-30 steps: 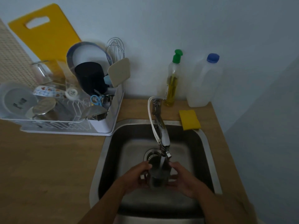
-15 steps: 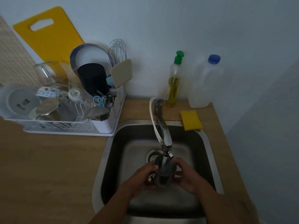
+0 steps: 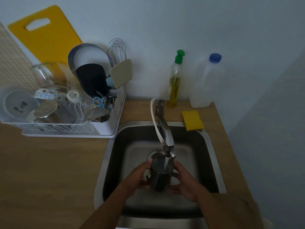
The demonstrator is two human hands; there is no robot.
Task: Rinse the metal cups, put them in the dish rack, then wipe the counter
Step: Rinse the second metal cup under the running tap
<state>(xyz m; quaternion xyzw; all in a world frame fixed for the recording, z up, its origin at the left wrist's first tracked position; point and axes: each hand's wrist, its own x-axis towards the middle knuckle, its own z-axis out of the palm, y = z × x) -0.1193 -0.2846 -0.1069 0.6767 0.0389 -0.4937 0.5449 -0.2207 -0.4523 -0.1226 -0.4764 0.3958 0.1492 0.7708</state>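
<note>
A pale wooden desk [image 3: 49, 171] with a smooth grained top runs along a plain wall, and a square stainless-steel sink [image 3: 212, 146] with rounded corners is set into its right end. To the left of the basin stands a white wire dish rack [image 3: 69, 134] on a white plastic tray, crowded with a rounded plate, a dark cylindrical mug [image 3: 93, 80], a wire whisk [image 3: 117, 50], a clear glass and an overturned steel cup [image 3: 47, 111] showing its flat round base. A yellow plastic cutting board [image 3: 49, 40] with a slotted handle leans on the wall behind it. At the back of the desk are a translucent plastic jug [image 3: 206, 83] with a blue cap and a slim clear soap bottle [image 3: 175, 83] (green pump, yellow liquid inside). A chrome tap [image 3: 166, 131] with a thin white hose along its side reaches over the basin, and a narrow stream of water runs from its spout. Below it, the person's left hand [image 3: 140, 177] and right hand [image 3: 184, 184] meet, each grip curled round one side of a dark, straight-walled metal cup [image 3: 160, 177] held upright over the drain, the water falling into its open mouth. A rectangular yellow sponge [image 3: 193, 120] lies flat on the desk at the sink's back right corner.
</note>
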